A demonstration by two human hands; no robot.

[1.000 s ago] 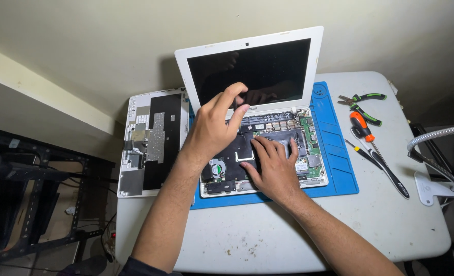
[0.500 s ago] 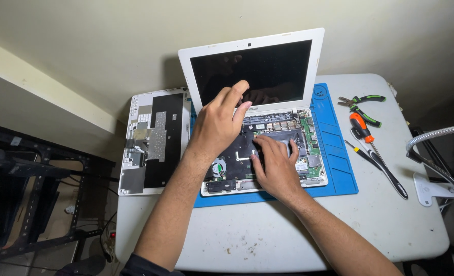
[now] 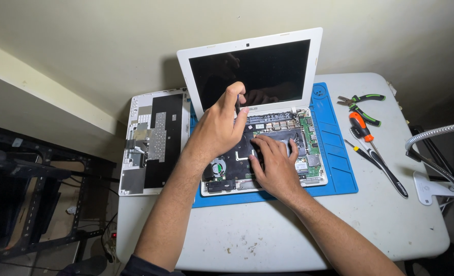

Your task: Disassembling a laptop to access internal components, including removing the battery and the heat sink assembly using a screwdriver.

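— Where is the laptop (image 3: pixel 268 128) sitting, and which way is it facing?

— It is lying on a blue mat (image 3: pixel 334 148) on the white worktop (image 3: pixel 268 240), its long axis running left to right. The white-framed screen (image 3: pixel 252 71) is standing up at the far edge, dark face turned toward the person, and the base is lying open with its green boards and a small fan showing.

— What is the left hand (image 3: pixel 219 130) doing?

— It is hovering over the far left part of the open base, near the hinge, thumb and forefinger pinching a thin dark tool (image 3: pixel 237 106) that is pointing roughly downward. I cannot tell what the tip is touching.

— And the right hand (image 3: pixel 274 166)?

— It is lying flat on the dark panel in the middle of the base, fingers spread and pressing down, holding nothing.

— Anything beside it?

— The removed keyboard cover (image 3: pixel 153 140) is lying underside up just left of the mat. To the right, pliers (image 3: pixel 362 99), an orange-handled screwdriver (image 3: pixel 361 126) and a long black tool (image 3: pixel 388 176) are lying on the worktop.
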